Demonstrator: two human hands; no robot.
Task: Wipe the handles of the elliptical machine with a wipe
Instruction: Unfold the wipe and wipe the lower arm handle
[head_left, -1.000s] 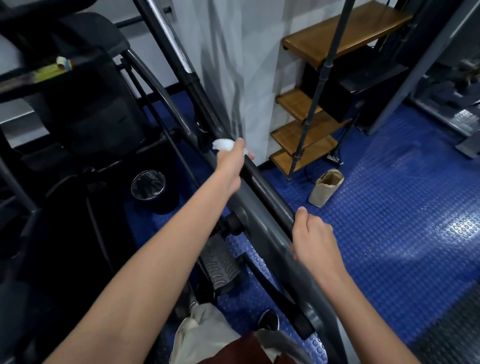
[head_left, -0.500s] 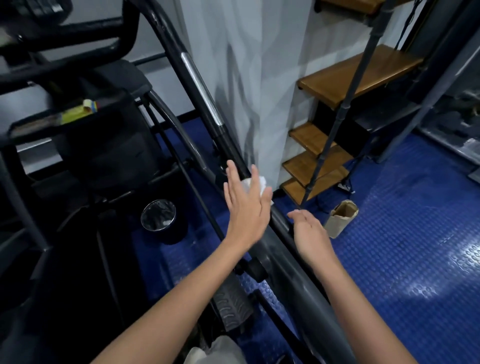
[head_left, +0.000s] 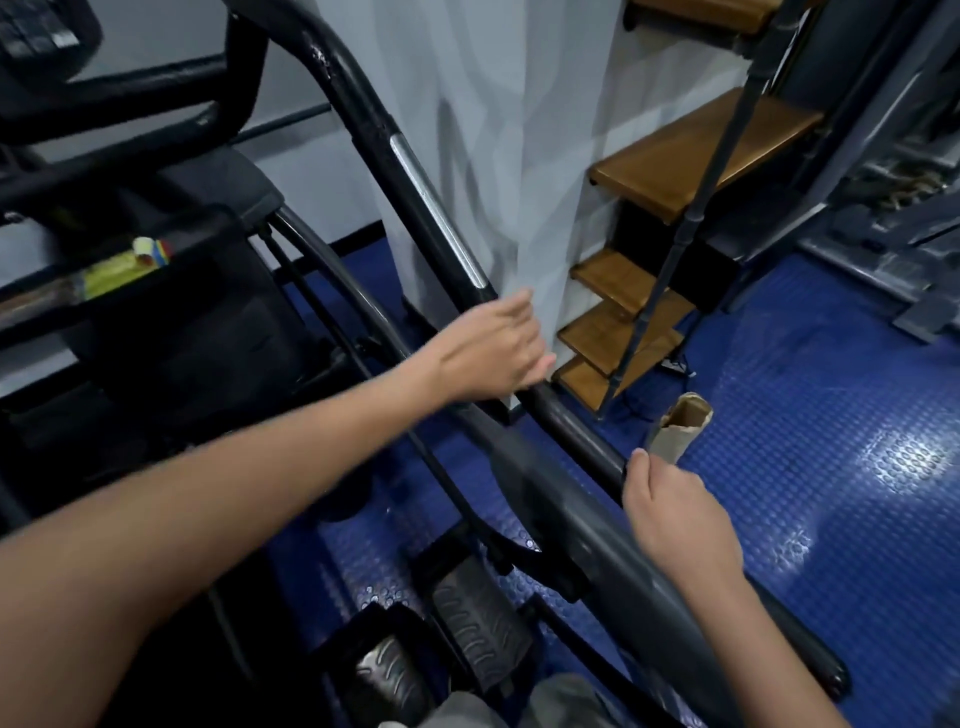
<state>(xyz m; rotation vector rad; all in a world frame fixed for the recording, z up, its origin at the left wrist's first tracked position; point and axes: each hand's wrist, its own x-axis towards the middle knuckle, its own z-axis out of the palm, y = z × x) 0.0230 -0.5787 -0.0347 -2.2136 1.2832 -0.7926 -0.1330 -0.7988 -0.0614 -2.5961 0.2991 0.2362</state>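
The elliptical machine's right handle (head_left: 569, 429) is a black bar that runs diagonally from top left to lower right, with a silver strip (head_left: 439, 215) on its upper part. My left hand (head_left: 493, 352) lies over this bar just below the strip, fingers curled around it. The wipe is hidden under the palm. Lower down, my right hand (head_left: 670, 517) grips the same bar where it meets the thick grey arm (head_left: 550, 499), thumb pressed on the bar.
A white pillar (head_left: 493, 114) stands just behind the handle. Wooden stair steps (head_left: 691, 150) and a brown paper bag (head_left: 681, 432) are to the right on the blue studded floor (head_left: 841, 467). Two pedals (head_left: 478, 621) lie below. A tray with a yellow item (head_left: 117, 271) sits at left.
My left hand has slid up the handle with the wipe, which is now covered by the palm. My right hand let go briefly and now grips the bar again.
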